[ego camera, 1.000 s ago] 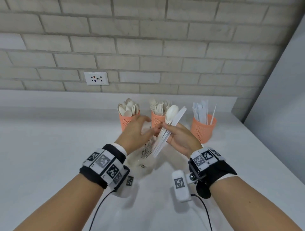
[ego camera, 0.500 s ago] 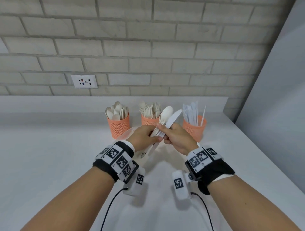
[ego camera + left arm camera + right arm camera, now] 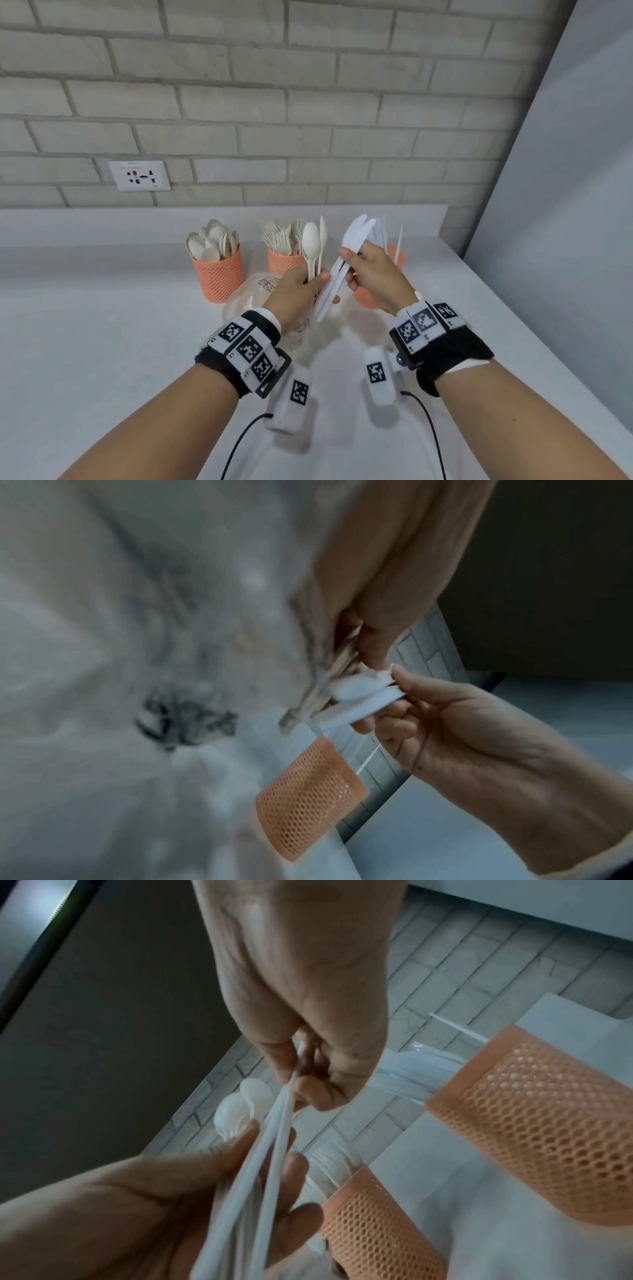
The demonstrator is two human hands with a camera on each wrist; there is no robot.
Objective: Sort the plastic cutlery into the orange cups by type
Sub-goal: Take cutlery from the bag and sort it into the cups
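Observation:
Three orange mesh cups stand at the back of the counter: the spoon cup, the fork cup and the knife cup, which is partly hidden behind my right hand. My left hand grips two cream spoons upright in front of the fork cup. My right hand pinches a few white knives, blades up and tilted right. Their handle ends still lie between my left hand's fingers. In the left wrist view the knives sit between both hands.
A crumpled clear plastic bag lies on the white counter under my hands. A brick wall with a socket runs behind the cups. A grey panel closes the right side.
The single bundle has fanned apart. The spoons stand upright in my left hand, and my right hand has drawn the knives up and to the right.

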